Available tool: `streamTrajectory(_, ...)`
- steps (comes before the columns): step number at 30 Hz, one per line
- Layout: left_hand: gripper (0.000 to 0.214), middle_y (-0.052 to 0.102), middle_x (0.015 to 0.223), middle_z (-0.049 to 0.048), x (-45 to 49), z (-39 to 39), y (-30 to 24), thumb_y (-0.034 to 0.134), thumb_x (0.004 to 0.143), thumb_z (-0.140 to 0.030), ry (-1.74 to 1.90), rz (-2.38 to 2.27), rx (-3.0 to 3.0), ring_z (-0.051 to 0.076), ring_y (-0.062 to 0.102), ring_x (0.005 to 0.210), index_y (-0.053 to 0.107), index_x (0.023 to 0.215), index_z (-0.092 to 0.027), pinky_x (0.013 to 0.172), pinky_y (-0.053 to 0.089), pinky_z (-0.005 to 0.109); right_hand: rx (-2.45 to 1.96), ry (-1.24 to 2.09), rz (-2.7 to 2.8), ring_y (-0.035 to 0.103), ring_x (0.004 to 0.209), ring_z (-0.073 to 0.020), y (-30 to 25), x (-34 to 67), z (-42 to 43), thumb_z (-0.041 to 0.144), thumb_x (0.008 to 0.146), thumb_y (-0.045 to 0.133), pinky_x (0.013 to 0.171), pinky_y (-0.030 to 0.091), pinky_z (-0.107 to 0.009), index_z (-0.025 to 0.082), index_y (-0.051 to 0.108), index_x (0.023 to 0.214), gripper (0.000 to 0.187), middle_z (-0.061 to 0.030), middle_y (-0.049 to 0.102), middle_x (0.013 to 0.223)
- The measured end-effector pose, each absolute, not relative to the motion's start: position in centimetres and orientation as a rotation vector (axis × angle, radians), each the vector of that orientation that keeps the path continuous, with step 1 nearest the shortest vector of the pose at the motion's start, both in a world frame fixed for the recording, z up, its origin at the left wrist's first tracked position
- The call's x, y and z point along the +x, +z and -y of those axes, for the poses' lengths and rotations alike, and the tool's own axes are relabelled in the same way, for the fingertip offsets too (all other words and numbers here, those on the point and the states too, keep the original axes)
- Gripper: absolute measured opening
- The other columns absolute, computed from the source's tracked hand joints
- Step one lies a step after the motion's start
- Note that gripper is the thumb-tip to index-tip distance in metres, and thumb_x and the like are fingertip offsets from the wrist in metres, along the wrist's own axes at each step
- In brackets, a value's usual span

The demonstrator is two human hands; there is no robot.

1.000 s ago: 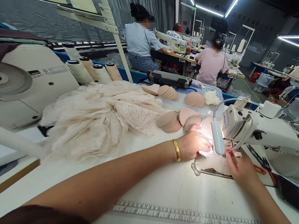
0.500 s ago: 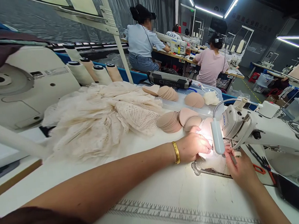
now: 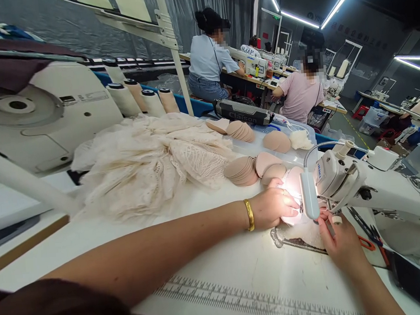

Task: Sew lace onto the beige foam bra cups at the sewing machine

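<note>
My left hand [image 3: 276,204], with a gold bracelet [image 3: 249,215] at the wrist, is closed on a pale fabric piece [image 3: 291,220] under strong light. That piece lies on the bed of a white sewing machine [image 3: 358,176], left of the needle area. On the other side of the needle area, my right hand [image 3: 340,237] has thumb and fingers pinched together by the presser foot; what they hold is hidden. A slim lamp [image 3: 309,196] covers part of the space between the hands. Stacked beige rounded pads [image 3: 241,171] lie just beyond my left hand.
Cream lace fabric [image 3: 153,166] is heaped on the left of the table. Behind the pads sits a clear plastic tray [image 3: 252,148] with more pads. Orange-handled scissors [image 3: 367,243] and a dark phone-like slab [image 3: 416,277] lie at right. A printed ruler [image 3: 248,296] runs along the front.
The whole view has shifted slightly, so things appear a little further right. Both hands keep nearly the same places at the machine and the same grip.
</note>
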State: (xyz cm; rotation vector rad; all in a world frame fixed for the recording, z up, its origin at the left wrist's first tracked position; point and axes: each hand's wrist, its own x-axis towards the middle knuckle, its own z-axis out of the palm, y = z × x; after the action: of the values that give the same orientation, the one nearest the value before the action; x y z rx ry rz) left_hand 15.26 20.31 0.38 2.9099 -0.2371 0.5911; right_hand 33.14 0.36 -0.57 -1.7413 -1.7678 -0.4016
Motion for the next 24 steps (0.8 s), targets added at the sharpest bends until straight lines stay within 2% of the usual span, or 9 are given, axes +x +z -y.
streamTrajectory(7, 0.02, 0.075, 0.103, 0.0051, 14.8, -19.9, 0.4, 0.067, 0.078, -0.01, 0.636, 0.304, 2.985, 0.025, 0.062, 0.094, 0.071, 0.092, -0.023, 0.101, 0.028, 0.048, -1.799, -0.326, 1.803, 0.069, 0.088, -0.029, -0.7, 33.1, -0.2, 0.026, 0.104, 0.045, 0.073, 0.057, -0.042, 0.022, 0.058, 0.105, 0.014, -0.0112, 0.072, 0.094)
streamTrajectory(14, 0.008, 0.07, 0.08, 0.0024, 14.3, -18.3, 0.3, 0.062, 0.085, -0.015, 0.795, 0.322, 3.113, 0.019, 0.056, 0.071, 0.067, 0.083, -0.021, 0.096, 0.033, 0.051, -1.718, -0.104, 2.067, 0.062, 0.083, -0.0233, 0.5, 32.0, 0.1, 0.018, 0.103, 0.043, 0.07, 0.048, -0.033, 0.026, 0.06, 0.117, 0.023, -0.0049, 0.067, 0.091)
streamTrajectory(19, 0.013, 0.063, 0.072, -0.0015, 13.5, -17.0, 0.8, 0.063, 0.081, -0.011, 0.892, 0.402, 3.117, 0.016, 0.05, 0.064, 0.061, 0.072, -0.02, 0.092, 0.036, 0.051, -1.745, 0.002, 2.165, 0.051, 0.078, -0.0206, 0.8, 31.3, 0.1, 0.012, 0.099, 0.042, 0.066, 0.041, -0.03, 0.024, 0.062, 0.1, 0.023, -0.0027, 0.057, 0.083)
streamTrajectory(24, 0.012, 0.06, 0.071, -0.003, 13.3, -16.5, 0.8, 0.061, 0.079, -0.009, 0.907, 0.411, 3.133, 0.016, 0.048, 0.064, 0.059, 0.072, -0.019, 0.092, 0.037, 0.051, -1.76, -0.005, 2.146, 0.049, 0.077, -0.0202, 0.5, 31.3, 0.1, 0.013, 0.101, 0.041, 0.065, 0.037, -0.03, 0.023, 0.062, 0.099, 0.023, -0.0024, 0.056, 0.082)
